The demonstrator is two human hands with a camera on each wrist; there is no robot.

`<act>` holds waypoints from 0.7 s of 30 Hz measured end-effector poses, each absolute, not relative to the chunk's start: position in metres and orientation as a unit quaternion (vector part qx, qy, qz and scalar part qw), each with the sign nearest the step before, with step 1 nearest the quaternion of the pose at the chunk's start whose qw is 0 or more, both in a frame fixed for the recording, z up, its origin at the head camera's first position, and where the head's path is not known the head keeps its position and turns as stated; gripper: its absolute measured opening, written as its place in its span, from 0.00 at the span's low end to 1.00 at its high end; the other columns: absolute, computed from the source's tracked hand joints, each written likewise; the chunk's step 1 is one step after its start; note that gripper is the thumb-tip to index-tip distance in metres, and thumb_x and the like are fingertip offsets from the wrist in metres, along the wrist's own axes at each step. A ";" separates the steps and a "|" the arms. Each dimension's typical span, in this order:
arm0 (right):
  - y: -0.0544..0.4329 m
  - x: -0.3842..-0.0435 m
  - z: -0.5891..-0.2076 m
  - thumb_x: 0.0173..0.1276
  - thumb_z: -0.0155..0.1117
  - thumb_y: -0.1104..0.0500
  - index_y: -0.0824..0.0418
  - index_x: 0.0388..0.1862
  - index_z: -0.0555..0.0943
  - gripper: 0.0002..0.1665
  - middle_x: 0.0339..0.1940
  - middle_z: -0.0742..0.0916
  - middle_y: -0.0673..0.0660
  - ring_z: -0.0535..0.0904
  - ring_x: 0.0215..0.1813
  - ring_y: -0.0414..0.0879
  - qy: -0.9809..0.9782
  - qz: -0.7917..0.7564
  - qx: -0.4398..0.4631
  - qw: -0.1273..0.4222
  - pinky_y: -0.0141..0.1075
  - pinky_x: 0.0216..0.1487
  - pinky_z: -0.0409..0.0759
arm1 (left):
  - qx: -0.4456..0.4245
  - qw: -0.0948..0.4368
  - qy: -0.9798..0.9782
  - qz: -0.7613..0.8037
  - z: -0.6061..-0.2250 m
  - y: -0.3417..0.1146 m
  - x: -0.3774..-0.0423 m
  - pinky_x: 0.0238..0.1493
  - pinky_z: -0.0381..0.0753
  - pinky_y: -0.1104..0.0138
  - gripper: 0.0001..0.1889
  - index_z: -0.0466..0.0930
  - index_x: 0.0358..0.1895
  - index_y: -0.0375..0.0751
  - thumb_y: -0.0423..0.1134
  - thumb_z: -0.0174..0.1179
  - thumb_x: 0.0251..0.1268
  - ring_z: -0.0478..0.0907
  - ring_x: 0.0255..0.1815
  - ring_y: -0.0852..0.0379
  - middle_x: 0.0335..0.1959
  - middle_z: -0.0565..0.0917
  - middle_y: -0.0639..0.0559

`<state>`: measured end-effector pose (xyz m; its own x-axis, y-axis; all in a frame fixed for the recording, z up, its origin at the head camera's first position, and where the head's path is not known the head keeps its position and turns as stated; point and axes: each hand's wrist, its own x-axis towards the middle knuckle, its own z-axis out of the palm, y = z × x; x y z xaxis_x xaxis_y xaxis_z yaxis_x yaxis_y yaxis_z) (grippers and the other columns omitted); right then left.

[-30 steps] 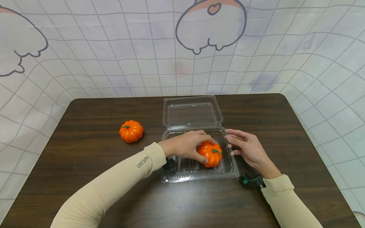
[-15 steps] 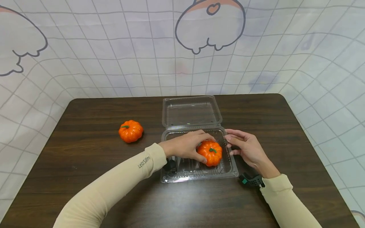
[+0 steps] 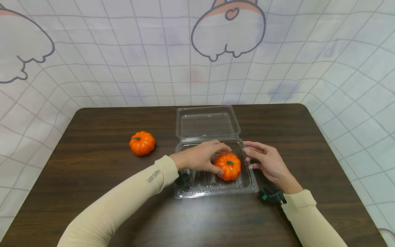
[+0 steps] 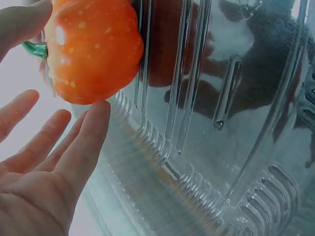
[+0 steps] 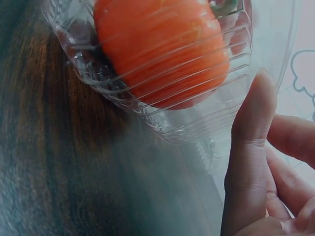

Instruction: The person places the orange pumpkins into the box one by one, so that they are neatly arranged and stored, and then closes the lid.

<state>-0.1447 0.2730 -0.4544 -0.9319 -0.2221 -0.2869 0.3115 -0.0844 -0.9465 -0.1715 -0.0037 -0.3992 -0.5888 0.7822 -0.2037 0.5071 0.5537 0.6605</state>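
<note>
An orange toy pumpkin with a green stem sits in the right part of a clear plastic clamshell container, whose lid lies folded back. My left hand reaches over the container, thumb and fingers spread beside the pumpkin. The left wrist view shows its fingers apart, one tip close below the pumpkin. At the container's right rim, my right hand holds the edge between thumb and fingers. Its thumb overlaps the clear rim in the right wrist view.
A second orange pumpkin stands on the dark wooden table, left of the container. Behind the table hangs a white gridded cloth with cartoon animal drawings. A dark wrist strap is on the right wrist.
The pumpkin in the container has turned slightly, its stem now facing more upward. My left fingers have loosened and drawn a little left, off the pumpkin. The right hand stays at the rim.
</note>
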 end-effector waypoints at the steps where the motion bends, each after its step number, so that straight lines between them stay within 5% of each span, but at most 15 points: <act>1: 0.273 -0.145 -0.455 0.74 0.67 0.58 0.64 0.72 0.73 0.30 0.46 0.91 0.46 0.85 0.34 0.39 0.653 -0.735 0.035 0.182 0.31 0.33 0.89 | 0.379 0.250 0.843 0.288 -0.399 -0.005 -0.172 0.68 0.82 0.60 0.37 0.67 0.75 0.48 0.46 0.72 0.65 0.75 0.71 0.52 0.73 0.72 0.49; 21: 0.272 -0.140 -0.455 0.76 0.66 0.54 0.62 0.71 0.74 0.29 0.43 0.89 0.45 0.84 0.36 0.39 0.681 -0.711 0.033 0.172 0.32 0.34 0.89 | 0.348 0.203 0.851 0.336 -0.383 -0.046 -0.174 0.66 0.84 0.59 0.36 0.67 0.76 0.45 0.46 0.70 0.68 0.74 0.72 0.45 0.72 0.72 0.45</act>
